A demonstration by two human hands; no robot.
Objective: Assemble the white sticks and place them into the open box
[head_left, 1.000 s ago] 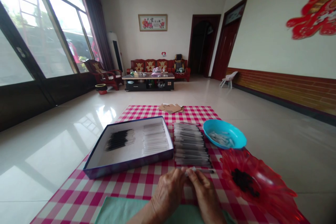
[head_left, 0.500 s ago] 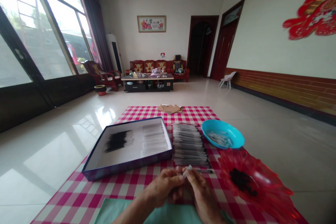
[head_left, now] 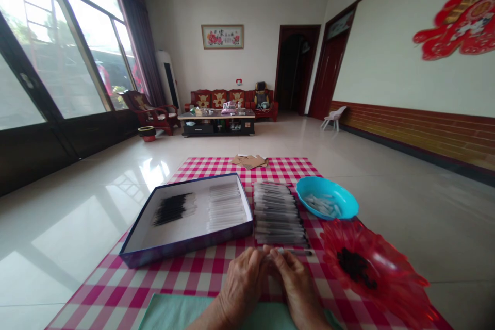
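Observation:
My left hand (head_left: 244, 277) and my right hand (head_left: 297, 284) are together near the front of the table, fingertips meeting and closed. The right thumb and fingers pinch a small whitish pen cap, now mostly covered by the fingers. What the left fingers grip is hidden behind its knuckles. Just beyond the hands lies a row of pens (head_left: 276, 214) with clear barrels and dark parts, one pen (head_left: 303, 252) lying nearest the fingertips. To the right, a blue bowl (head_left: 348, 201) holds several whitish caps (head_left: 323, 205). A red petal-shaped bowl (head_left: 390, 263) contains small black pieces (head_left: 353, 268).
A shallow box (head_left: 185, 250) on the left holds black-ended sticks (head_left: 174, 209) and clear tubes (head_left: 226, 206). Cardboard scraps (head_left: 250, 161) lie at the far end of the checked tablecloth (head_left: 204, 166). A green cloth (head_left: 166, 312) lies under my forearms.
My left hand has turned over, its back now facing up, and has closed in against the right. The whitish cap that showed between the fingers is now mostly covered.

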